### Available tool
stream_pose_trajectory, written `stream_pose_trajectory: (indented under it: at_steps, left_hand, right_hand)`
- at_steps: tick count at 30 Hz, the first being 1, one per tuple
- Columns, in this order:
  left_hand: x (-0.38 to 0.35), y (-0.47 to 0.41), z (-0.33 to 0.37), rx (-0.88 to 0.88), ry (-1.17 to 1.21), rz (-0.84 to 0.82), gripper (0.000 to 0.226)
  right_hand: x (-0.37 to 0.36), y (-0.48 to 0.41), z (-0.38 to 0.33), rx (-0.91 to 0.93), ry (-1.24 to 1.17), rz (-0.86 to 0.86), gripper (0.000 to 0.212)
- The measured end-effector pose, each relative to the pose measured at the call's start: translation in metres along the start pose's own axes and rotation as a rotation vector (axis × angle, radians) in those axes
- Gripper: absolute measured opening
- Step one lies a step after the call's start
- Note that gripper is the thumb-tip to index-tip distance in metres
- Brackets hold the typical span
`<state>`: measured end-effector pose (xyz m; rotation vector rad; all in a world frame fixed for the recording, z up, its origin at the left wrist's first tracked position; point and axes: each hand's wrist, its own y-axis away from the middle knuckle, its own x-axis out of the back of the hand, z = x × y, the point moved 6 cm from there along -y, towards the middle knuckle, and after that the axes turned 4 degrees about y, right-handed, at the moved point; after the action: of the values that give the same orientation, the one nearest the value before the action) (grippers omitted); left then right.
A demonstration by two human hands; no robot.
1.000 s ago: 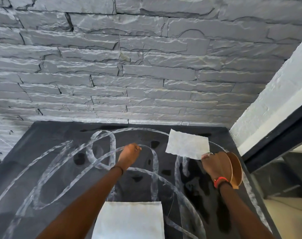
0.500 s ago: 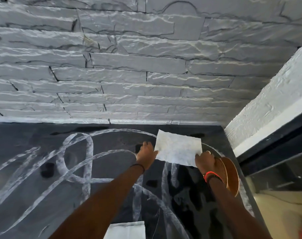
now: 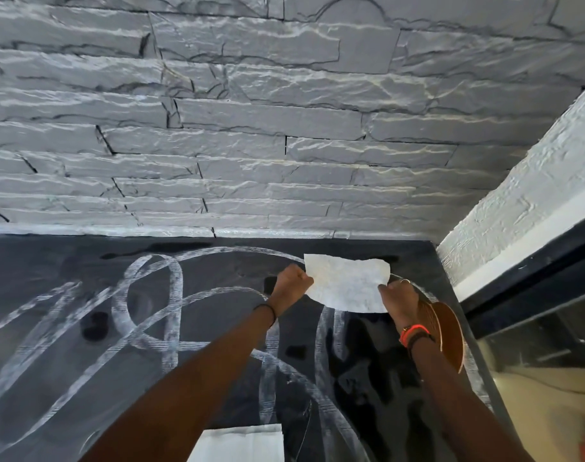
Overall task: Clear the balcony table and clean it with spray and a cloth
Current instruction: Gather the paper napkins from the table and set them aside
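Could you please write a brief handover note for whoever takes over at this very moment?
Left hand grips the white sheet by its left edge; right hand pinches its right edge, above the far right corner of the table.
Brown round mats are at the right hand; held or not, unclear.
Second white sheet lies at the near edge.
Done: table nearly cleared.
Left: sheets, mats, then wiping off the white streaks.
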<state>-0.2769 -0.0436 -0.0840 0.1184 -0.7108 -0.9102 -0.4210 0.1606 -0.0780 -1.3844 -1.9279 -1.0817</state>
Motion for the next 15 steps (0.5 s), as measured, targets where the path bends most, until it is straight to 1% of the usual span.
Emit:
stream_pose_trajectory:
  at_steps: [1, 2, 3, 4, 6, 7, 9, 10, 13, 15]
  left_hand:
    - [0.007, 0.003, 0.000, 0.005, 0.072, 0.020, 0.032]
    - [0.011, 0.006, -0.001, 0.014, 0.152, 0.030, 0.028]
    - [0.017, 0.009, -0.002, 0.015, 0.238, 0.033, 0.025]
    - [0.021, 0.012, -0.003, 0.017, 0.319, 0.022, 0.022]
    - [0.034, 0.021, -0.006, 0.019, 0.450, -0.012, 0.022]
    - [0.040, 0.027, -0.006, 0.014, 0.506, -0.038, 0.024]
    - [0.056, 0.044, -0.007, 0.005, 0.561, -0.083, 0.028]
    - [0.065, 0.054, -0.009, 0.005, 0.564, -0.105, 0.029]
    - [0.093, 0.086, -0.026, 0.002, 0.557, -0.129, 0.030]
    - [0.109, 0.110, -0.040, 0.011, 0.569, -0.113, 0.032]
  right_hand:
    - [0.005, 0.005, -0.005, 0.008, -0.049, 0.015, 0.025]
    - [0.007, 0.008, -0.008, 0.015, -0.108, 0.035, 0.020]
    - [0.010, 0.014, -0.011, 0.016, -0.176, 0.049, 0.009]
    - [0.012, 0.021, -0.015, 0.020, -0.236, 0.052, 0.005]
    - [0.011, 0.032, -0.022, 0.076, -0.300, 0.019, 0.023]
    - [0.010, 0.038, -0.026, 0.112, -0.323, -0.028, 0.029]
    - [0.006, 0.054, -0.035, 0.177, -0.400, -0.139, 0.037]
    - [0.004, 0.063, -0.038, 0.191, -0.448, -0.189, 0.037]
    - [-0.002, 0.097, -0.046, 0.202, -0.578, -0.278, 0.031]
    - [-0.008, 0.122, -0.050, 0.196, -0.607, -0.318, 0.030]
